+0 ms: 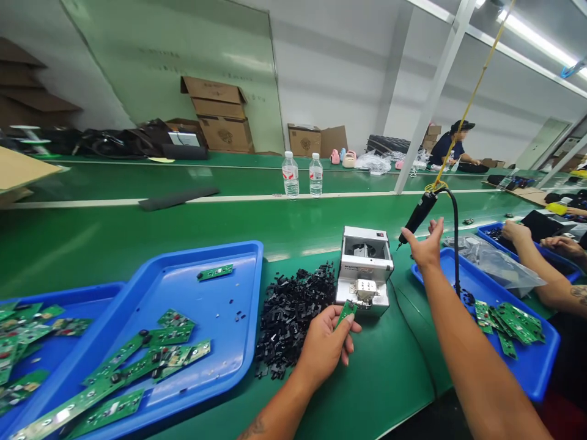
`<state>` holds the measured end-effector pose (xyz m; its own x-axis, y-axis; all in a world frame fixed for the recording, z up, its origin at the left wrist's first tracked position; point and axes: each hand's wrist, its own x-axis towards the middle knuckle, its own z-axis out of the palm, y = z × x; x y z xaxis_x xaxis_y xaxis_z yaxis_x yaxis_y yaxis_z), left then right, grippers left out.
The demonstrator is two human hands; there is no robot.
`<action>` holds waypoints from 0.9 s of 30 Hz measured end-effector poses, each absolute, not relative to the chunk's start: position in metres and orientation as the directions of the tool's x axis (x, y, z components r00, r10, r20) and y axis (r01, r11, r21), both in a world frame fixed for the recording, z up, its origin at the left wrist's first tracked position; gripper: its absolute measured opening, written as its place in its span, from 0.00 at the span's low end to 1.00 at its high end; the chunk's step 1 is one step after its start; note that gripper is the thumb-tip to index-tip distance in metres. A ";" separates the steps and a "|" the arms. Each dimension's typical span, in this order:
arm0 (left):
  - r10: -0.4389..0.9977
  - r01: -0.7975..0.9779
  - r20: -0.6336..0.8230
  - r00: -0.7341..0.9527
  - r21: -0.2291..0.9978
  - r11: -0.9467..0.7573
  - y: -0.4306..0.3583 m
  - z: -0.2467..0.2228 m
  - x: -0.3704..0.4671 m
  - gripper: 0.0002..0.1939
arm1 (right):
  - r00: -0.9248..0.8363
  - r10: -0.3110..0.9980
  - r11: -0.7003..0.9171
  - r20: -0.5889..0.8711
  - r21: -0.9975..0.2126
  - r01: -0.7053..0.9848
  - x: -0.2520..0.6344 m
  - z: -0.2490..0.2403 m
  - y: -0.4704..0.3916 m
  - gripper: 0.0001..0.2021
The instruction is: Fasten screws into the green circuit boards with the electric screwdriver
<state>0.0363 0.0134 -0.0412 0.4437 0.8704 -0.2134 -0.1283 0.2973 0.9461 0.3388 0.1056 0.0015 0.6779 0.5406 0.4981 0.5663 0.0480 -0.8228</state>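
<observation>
Pinching green circuit board (347, 310) in left hand (324, 343), just before white machine (364, 269), with right hand (427, 249) spread beside hanging screwdriver (419, 214), apart from board.

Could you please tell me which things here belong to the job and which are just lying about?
Likely for the job:
green circuit board in the left hand
black corded tool beside the open right hand
white machine
pile of black pieces
blue tray holding more boards

Apparently lying about:
two water bottles
cardboard box
dark flat strip
</observation>
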 end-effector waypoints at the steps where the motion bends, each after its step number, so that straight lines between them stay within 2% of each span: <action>1: 0.872 -0.130 -0.214 0.440 0.946 0.298 0.014 -0.042 0.036 0.22 | 0.681 0.550 0.065 0.483 -0.838 0.542 0.342 0.003 0.118 0.58; 4: 0.878 -0.139 -0.207 0.431 0.946 0.292 0.015 -0.043 0.036 0.23 | 0.662 0.592 0.120 0.461 -0.862 0.493 0.343 0.005 0.133 0.44; 7: 0.882 -0.150 -0.208 0.423 0.944 0.294 0.016 -0.043 0.036 0.22 | 0.634 0.579 0.185 0.513 -0.839 0.511 0.337 0.011 0.117 0.31; 10: 0.876 -0.161 -0.227 0.425 0.934 0.320 0.016 -0.042 0.039 0.21 | 0.638 0.500 0.252 0.585 -0.804 0.539 0.320 0.025 0.080 0.28; 12: 0.872 -0.167 -0.238 0.428 0.927 0.335 0.016 -0.041 0.041 0.21 | 0.627 0.499 0.339 0.598 -0.801 0.494 0.298 0.038 0.051 0.27; 14: 0.873 -0.158 -0.244 0.423 0.928 0.336 0.016 -0.040 0.042 0.21 | 0.569 0.632 0.496 0.526 -0.839 0.225 0.269 0.050 0.026 0.25; 15: 0.875 -0.147 -0.245 0.418 0.932 0.332 0.015 -0.039 0.042 0.20 | 0.521 0.712 0.488 0.471 -0.865 0.115 0.253 0.055 0.016 0.24; 17: 0.880 -0.114 -0.249 0.404 0.941 0.319 0.015 -0.039 0.042 0.19 | 0.453 0.781 0.469 0.430 -0.883 0.030 0.222 0.061 0.004 0.24; 19: 0.889 -0.088 -0.248 0.386 0.949 0.303 0.015 -0.039 0.042 0.18 | 0.468 0.732 0.531 0.496 -0.845 0.066 0.198 0.064 0.003 0.25; 23: 0.898 -0.104 -0.240 0.368 0.950 0.296 0.016 -0.039 0.041 0.16 | 0.478 0.539 0.677 0.693 -0.695 0.243 0.175 0.062 0.019 0.29; 27: 0.892 -0.117 -0.249 0.378 0.942 0.313 0.017 -0.037 0.042 0.15 | 0.425 0.531 0.674 0.733 -0.669 0.313 0.175 0.052 0.034 0.29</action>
